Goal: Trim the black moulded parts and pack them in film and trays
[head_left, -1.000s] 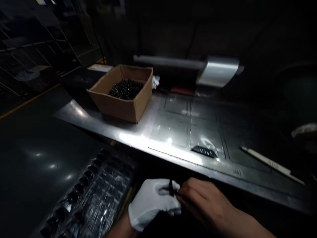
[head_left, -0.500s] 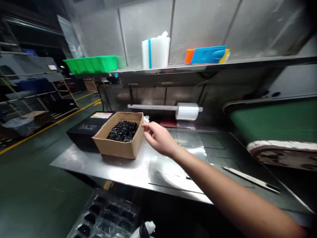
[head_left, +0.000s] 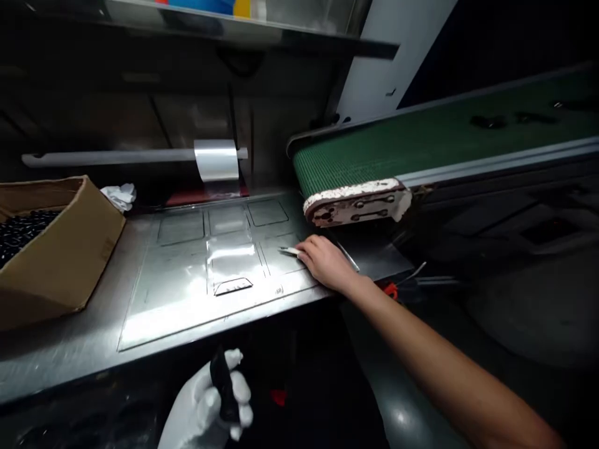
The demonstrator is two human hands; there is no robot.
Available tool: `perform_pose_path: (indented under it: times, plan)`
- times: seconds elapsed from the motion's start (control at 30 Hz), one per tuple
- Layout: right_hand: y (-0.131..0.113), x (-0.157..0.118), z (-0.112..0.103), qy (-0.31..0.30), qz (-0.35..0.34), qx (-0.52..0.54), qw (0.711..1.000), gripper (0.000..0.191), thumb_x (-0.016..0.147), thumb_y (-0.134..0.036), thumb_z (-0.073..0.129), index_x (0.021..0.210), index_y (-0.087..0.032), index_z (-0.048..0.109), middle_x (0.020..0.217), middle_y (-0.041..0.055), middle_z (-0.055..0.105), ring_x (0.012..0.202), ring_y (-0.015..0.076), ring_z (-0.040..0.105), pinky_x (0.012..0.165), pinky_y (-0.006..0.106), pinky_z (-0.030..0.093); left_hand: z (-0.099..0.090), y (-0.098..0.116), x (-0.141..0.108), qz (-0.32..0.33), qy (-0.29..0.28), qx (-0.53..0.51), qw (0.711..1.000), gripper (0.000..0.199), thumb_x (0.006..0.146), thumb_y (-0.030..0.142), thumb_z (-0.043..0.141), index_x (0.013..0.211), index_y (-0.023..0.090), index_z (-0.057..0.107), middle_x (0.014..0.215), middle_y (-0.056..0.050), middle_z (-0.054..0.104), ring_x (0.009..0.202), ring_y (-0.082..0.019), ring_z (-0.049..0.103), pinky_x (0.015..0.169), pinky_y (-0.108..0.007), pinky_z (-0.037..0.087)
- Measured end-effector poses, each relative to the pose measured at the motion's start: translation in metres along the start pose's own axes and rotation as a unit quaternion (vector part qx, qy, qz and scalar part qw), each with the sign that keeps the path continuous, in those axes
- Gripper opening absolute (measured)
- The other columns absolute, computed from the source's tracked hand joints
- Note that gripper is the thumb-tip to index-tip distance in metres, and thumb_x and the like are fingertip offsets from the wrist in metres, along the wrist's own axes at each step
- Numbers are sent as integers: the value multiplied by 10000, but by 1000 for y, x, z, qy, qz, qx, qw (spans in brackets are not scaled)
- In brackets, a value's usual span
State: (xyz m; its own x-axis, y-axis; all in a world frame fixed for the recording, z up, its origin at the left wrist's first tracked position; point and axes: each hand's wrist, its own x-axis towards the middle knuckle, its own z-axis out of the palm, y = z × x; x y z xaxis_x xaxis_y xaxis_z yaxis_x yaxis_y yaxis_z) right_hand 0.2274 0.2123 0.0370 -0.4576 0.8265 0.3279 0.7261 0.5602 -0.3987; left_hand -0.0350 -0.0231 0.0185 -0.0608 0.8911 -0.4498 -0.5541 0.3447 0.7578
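My right hand [head_left: 322, 262] is bare and reaches over the metal table. Its fingers are closed round a slim white-handled tool [head_left: 290, 251], whose thin dark tip points left and whose handle is mostly covered by the hand. My left hand [head_left: 201, 402], in a white glove, is below the table's front edge. Between its thumb and fingers it grips a small elongated black part [head_left: 224, 386], held roughly upright. Under the right hand lies a clear sheet [head_left: 178, 293] with black outlines on the table.
At left stands an open cardboard box [head_left: 88, 249] of black pieces, with crumpled white material [head_left: 120, 196] behind it. A film roll [head_left: 216, 160] hangs on a bar at the back. To the right, a green conveyor belt [head_left: 374, 159] carries dark parts; its end juts over the table.
The view has swung right and down. My right hand has moved from beside the cardboard box to the white-handled tool and taken hold of it. My left hand has come further into view.
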Motion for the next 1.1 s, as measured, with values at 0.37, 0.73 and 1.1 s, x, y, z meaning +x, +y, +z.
perform_pose_path:
  times: [0.37, 0.73, 1.1]
  plan:
    - [-89, -84, -15, -271, -67, 339, 899, 276, 1080, -300, 484, 1319, -286, 622, 1082, -8, 739, 936, 152, 706, 820, 253, 534, 27, -25, 5, 33, -82, -60, 994, 403, 890, 564, 704, 1204, 315, 747, 861, -36, 778, 474, -71, 550, 441, -189, 387]
    - [-99, -94, -11, -343, -45, 257, 902, 607, 781, -805, 686, 989, -240, 602, 724, -8, 663, 548, 166, 603, 442, 255, 370, 36, -30, 2, 3, -105, -44, 994, 402, 844, 544, 772, 1155, 291, 746, 990, -70, 788, 454, -55, 548, 417, -181, 385]
    - [-109, -96, 6, -322, -70, 148, 933, 588, 809, -791, 674, 876, -219, 556, 616, -16, 623, 452, 158, 546, 427, 274, 209, 28, -30, 0, -41, -97, -31, 994, 585, 867, 579, 731, 1320, 211, 696, 681, -52, 718, 481, -90, 558, 436, -169, 416]
